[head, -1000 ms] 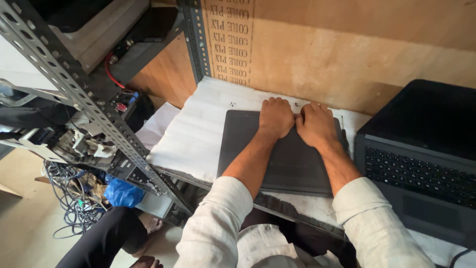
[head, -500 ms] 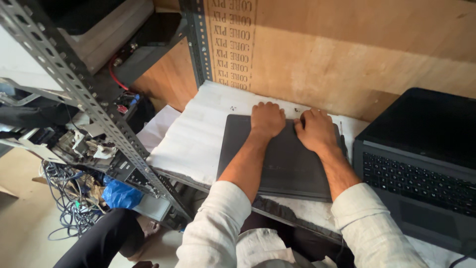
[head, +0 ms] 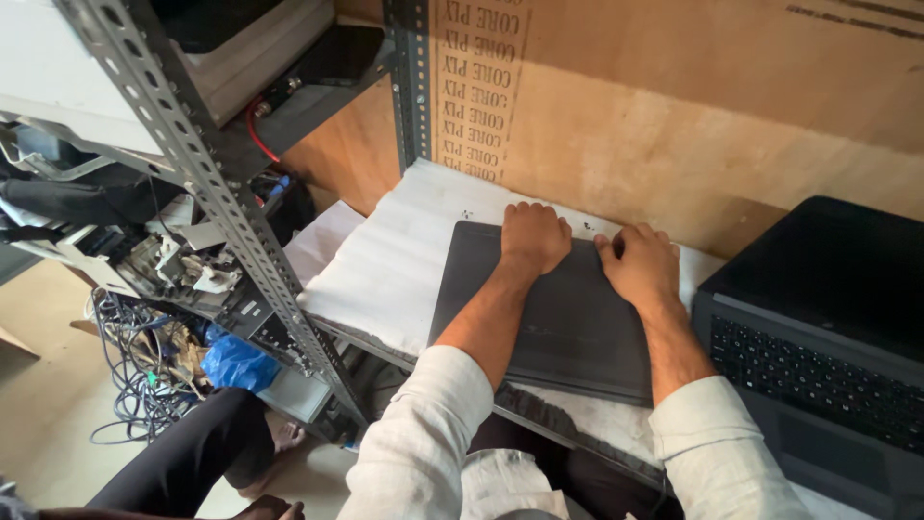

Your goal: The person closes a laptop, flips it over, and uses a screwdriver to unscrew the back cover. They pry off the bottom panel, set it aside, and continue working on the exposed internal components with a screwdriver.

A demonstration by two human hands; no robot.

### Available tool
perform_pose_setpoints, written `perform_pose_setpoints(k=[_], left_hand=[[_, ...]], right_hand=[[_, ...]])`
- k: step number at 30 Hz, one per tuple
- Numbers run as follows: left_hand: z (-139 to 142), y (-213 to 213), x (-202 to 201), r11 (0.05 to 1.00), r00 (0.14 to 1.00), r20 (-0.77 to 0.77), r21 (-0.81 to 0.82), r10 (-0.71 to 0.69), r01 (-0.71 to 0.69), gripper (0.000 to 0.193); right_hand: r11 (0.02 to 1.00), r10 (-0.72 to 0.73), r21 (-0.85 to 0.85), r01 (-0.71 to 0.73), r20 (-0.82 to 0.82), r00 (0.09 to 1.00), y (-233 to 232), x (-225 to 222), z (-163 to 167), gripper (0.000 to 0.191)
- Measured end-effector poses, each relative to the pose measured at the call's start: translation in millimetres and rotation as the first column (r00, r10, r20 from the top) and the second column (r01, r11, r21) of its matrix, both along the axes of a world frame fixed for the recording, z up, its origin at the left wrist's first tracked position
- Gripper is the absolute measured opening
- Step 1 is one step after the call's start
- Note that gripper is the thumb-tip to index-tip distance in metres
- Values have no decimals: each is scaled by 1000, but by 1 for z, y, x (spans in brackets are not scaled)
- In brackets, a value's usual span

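Head view, looking straight down: both hands are planted on a closed dark grey laptop (head: 568, 323) that lies flat on a white padded sheet (head: 395, 265) covering the surface. The left hand (head: 532, 236) sits palm down at the far edge of the lid, fingers (head: 525, 209) together and curled slightly over that back edge, pressing rather than gripping. The right hand (head: 640, 265) is just beside it, also palm down, fingers loosely spread and reaching toward the same far edge, with the thumb pointing in toward the left hand. Neither hand is clenched; both lie open and flat against the lid, with nothing held inside them. Pale rolled sleeves (head: 433, 424) run back toward the camera.

Just to the right, an open black laptop (head: 818, 327) shows its keyboard and dark screen, close to the closed one but not touching it as far as I can tell. A plywood board (head: 693, 116) stands behind. On the left, a perforated grey metal rack (head: 207, 183) holds clutter, with tangled cables (head: 135, 376) and a blue bag (head: 236, 361) on the floor below.
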State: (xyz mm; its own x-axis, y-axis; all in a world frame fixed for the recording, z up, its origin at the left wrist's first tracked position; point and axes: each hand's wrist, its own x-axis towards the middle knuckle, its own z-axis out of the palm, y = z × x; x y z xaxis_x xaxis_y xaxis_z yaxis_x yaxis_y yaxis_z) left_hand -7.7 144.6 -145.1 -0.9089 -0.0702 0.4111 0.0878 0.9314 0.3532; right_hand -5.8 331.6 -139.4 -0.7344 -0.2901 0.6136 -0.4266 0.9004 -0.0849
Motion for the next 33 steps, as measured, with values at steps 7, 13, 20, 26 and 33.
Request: perform_pose_setpoints(k=[7,13,20,26,33], left_hand=[[1,1,-6,1000,997,78,3,-4,3,44],[-5,1,-8,999,999,41,-18,-26,27,41],[6,2,-6,996,992,114,-71,-54,63,34],[12,-19,1,986,997,41,155,-69,62,36],[27,-94,3,999,987,158,-22,-22,26,37]], right_hand=[[1000,-21,3,21,69,997,1,-4,-2,37],[999,-43,12,42,95,995,0,-4,-1,37],[998,-55,9,55,137,989,-1,-6,2,38],[999,-38,-3,39,151,988,4,-6,2,38],[998,-51,31,47,173,984,8,-6,9,39]])
